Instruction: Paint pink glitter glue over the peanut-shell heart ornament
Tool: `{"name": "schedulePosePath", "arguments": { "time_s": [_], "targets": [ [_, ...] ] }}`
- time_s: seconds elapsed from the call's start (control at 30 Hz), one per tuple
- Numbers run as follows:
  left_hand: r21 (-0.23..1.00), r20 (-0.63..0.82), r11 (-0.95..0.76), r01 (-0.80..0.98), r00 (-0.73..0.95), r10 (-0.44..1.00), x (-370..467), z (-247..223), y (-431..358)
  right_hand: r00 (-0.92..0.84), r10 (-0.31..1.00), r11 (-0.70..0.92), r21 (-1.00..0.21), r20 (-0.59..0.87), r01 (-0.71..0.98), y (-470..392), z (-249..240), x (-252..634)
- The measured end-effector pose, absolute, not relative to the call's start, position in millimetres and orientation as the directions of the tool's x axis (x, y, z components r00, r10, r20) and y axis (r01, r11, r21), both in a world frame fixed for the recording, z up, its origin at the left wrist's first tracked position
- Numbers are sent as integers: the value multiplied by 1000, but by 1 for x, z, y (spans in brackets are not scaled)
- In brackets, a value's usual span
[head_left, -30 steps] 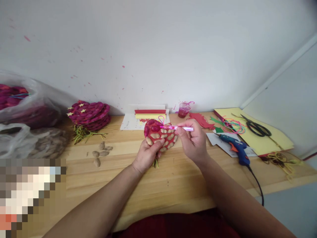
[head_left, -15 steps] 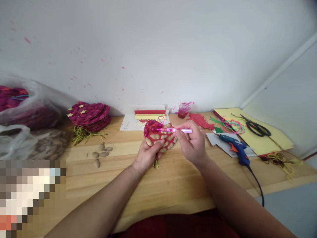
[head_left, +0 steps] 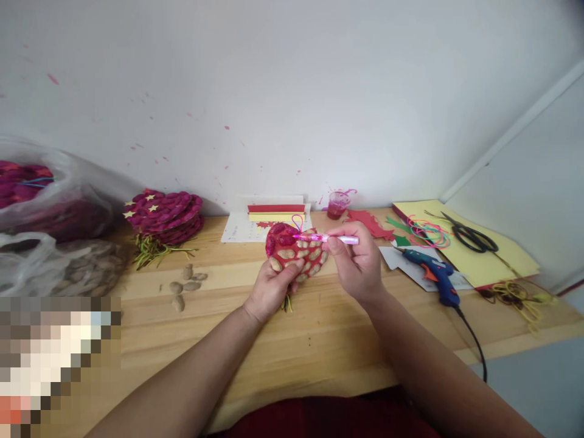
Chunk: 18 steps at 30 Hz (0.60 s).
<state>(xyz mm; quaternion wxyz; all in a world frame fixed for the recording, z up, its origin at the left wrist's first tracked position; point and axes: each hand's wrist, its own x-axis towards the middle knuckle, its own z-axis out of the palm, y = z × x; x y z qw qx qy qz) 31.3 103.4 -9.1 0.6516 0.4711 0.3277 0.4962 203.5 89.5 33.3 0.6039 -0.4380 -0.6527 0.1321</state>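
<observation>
My left hand (head_left: 272, 285) grips the lower left edge of a red craft piece (head_left: 305, 255) covered in peanuts, thumb on its face. Peanuts at its upper left are magenta; the others keep their tan shell. A thin string loop stands up from its top edge, and green strands stick out below my hand. Between the thumb and fingers of my right hand (head_left: 359, 261) is a slim paintbrush (head_left: 343, 239) with a whitish, magenta-smeared handle. Its magenta tip points left and meets the painted peanuts, or hovers just over them; I cannot tell which.
Left stand a stack of magenta peanut pieces (head_left: 168, 213), loose peanuts (head_left: 189, 281) and plastic bags (head_left: 86, 261). Behind my hands is a cup of magenta paint (head_left: 336, 207). Rightward lie red paper scraps (head_left: 370, 224), a corded glue gun (head_left: 433, 267), black scissors (head_left: 472, 236) and yellow paper (head_left: 511, 258).
My right hand and the brush have shifted slightly to the right, the tip moving with them along the painted peanuts. My left hand holds the piece almost still.
</observation>
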Motion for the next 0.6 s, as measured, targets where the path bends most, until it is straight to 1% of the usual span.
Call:
{"name": "schedulePosePath", "arguments": {
  "time_s": [0.13, 0.33, 0.5, 0.6],
  "targets": [
    [939, 59, 48, -340, 297, 953, 32, -9, 103, 85, 728, 595, -689, 680, 414, 88, 35, 202],
    [951, 90, -3, -308, 269, 959, 32, -7, 105, 131, 727, 591, -711, 674, 381, 88, 34, 203],
    [964, 135, -56, -261, 292, 947, 32, -7, 103, 85, 710, 624, -680, 699, 385, 86, 35, 200],
    [958, 128, -47, -284, 277, 952, 32, -11, 103, 101, 727, 602, -702, 679, 381, 87, 34, 201]
  ]
}}
